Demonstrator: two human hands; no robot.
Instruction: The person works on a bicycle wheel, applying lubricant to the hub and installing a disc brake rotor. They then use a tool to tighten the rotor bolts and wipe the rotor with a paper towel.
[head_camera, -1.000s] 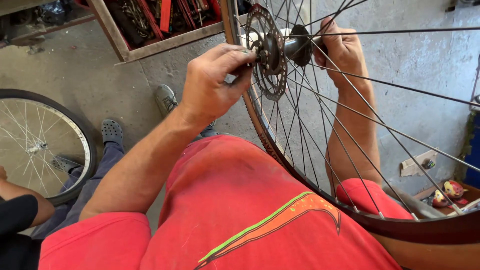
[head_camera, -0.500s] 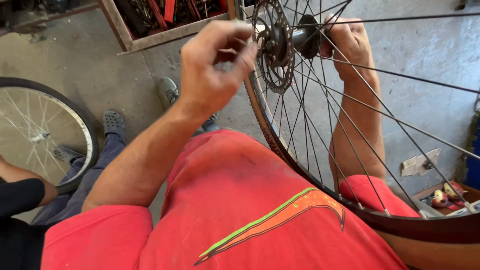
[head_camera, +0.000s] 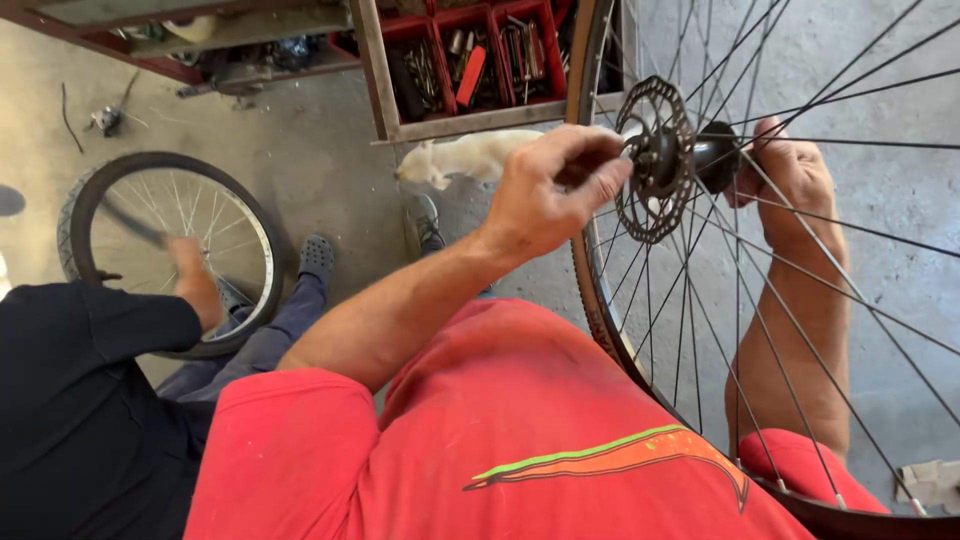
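At the far left a co-worker in a black sleeve (head_camera: 80, 400) sits low, one hand (head_camera: 195, 290) blurred against a second wheel (head_camera: 170, 250) that stands on the concrete floor (head_camera: 300, 130); a dark tool in that hand is too smeared to name; just right of that wheel a grey shoe (head_camera: 317, 255) and a blue trouser leg (head_camera: 260, 345) stretch along the floor; above, a wooden rack (head_camera: 380, 80) holds red trays (head_camera: 480, 50) of small tools, and below it a pale dog (head_camera: 465, 158) lies on the concrete; in the lower middle the person's red shirt (head_camera: 480, 440) fills the view, with a green and orange stripe across it; the left hand (head_camera: 555, 190) is raised from that shirt, fingers curled narrow and pinched at the axle end beside the toothed disc (head_camera: 655, 160); whether anything small sits between the fingertips I cannot tell; the disc is fixed to the hub (head_camera: 715, 155) of a big bicycle wheel (head_camera: 600, 330), which stands upright right in front of the person, its tyre running down past the chest to the bottom right corner; the right hand (head_camera: 795, 180) reaches through from behind the spokes (head_camera: 850, 330) and is wrapped around the far end of the hub, gripping it; at the lower right edge a pale scrap (head_camera: 930, 485) lies on the floor
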